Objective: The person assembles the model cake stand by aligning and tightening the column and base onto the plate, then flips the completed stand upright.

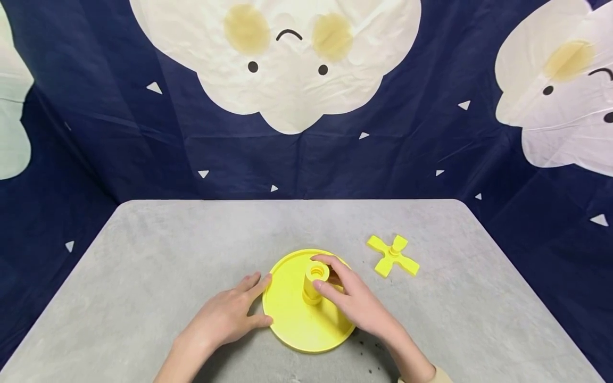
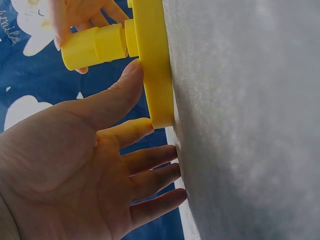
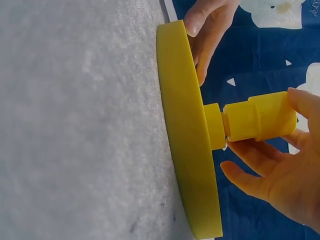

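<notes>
A round yellow disc (image 1: 287, 319) with a raised rim lies on the table, a short collar (image 3: 215, 126) standing at its centre. Over that collar, slightly tilted, is a stepped yellow tube (image 3: 272, 116), hollow at its top; a narrow neck shows between the two. My right hand (image 1: 356, 300) holds the tube with thumb and fingers on opposite sides near its upper end. On the disc's left edge, my left hand (image 1: 227, 314) rests its thumb and index finger, spread apart along the rim. Its other fingers (image 2: 155, 181) extend toward the tabletop, fairly straight.
Right of the disc and farther back, a yellow cross-shaped piece (image 1: 394, 256) lies on the grey table (image 1: 167, 239) with a short peg upward. Dark specks (image 1: 370, 355) dot the surface near my right forearm. A navy cloth (image 1: 230, 154) with cloud faces hangs behind the table.
</notes>
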A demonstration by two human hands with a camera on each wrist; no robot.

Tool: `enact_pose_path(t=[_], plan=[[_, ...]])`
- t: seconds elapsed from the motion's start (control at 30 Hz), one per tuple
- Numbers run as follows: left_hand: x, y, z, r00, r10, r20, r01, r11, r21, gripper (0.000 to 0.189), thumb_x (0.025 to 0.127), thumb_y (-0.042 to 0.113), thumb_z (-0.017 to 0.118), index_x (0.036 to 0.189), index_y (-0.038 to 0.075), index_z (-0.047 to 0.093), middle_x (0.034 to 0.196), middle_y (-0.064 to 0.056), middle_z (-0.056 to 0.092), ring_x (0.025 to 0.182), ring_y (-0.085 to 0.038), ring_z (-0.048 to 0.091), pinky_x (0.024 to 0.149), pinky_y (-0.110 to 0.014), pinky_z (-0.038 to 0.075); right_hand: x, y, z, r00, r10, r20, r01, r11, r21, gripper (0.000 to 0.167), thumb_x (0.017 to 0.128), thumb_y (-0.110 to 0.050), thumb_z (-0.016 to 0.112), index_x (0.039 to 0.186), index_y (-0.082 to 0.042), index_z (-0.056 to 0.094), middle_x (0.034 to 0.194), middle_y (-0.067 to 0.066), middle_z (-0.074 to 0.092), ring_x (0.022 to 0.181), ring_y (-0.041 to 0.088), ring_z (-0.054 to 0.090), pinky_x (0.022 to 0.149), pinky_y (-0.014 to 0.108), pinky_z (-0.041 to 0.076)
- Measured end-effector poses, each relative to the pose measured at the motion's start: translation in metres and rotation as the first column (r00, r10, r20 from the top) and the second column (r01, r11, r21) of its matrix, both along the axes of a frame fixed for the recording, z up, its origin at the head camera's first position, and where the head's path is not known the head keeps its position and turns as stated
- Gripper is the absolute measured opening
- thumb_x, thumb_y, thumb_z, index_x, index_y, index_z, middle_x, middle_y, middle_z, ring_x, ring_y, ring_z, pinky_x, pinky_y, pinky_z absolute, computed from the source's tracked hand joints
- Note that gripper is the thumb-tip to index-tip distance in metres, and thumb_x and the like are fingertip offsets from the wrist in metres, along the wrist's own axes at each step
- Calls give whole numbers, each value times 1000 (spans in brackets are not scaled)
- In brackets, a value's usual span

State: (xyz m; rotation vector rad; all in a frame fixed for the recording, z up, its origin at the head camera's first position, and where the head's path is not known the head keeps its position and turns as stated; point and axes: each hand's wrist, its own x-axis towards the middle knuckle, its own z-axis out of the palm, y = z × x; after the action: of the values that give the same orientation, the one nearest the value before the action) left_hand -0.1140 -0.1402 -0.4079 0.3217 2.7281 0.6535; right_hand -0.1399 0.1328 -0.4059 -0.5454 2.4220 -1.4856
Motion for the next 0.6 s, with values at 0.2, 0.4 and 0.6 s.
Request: enact_pose_path(t=[0.2, 0.4, 0.6], plan=[[0, 1, 0, 1000, -8, -7, 8, 1000, -5, 85, 86, 52, 78, 158, 20, 44, 164, -18, 41, 148, -42, 44, 112, -65, 43, -1, 0, -1, 996, -49, -68, 50, 999, 12, 49, 99, -40, 68, 145, -26, 56, 144, -4, 60, 121, 16, 62, 107, 41, 55], [-1, 0, 0, 1000, -10, -2, 10, 1000, -18, 86, 86, 52, 77, 158, 21, 43, 164, -17, 41, 148, -41, 45, 112, -64, 44, -2, 1, -2, 992, -56, -114, 58, 998, 16, 48, 98, -39, 70, 143, -24, 59, 141, -3, 63, 116, 15, 64, 103, 40, 57], [-1, 1, 1, 1000, -14, -3, 14, 1000, -18, 86, 87, 53, 77, 159, 21, 43, 164, -17, 41, 148, -41, 44, 112, -64, 44, -1, 1, 0, 990, -55, -126, 63, 997, 53, 47, 98, -41, 69, 142, -27, 59, 136, -7, 65, 113, 14, 62, 102, 39, 57]])
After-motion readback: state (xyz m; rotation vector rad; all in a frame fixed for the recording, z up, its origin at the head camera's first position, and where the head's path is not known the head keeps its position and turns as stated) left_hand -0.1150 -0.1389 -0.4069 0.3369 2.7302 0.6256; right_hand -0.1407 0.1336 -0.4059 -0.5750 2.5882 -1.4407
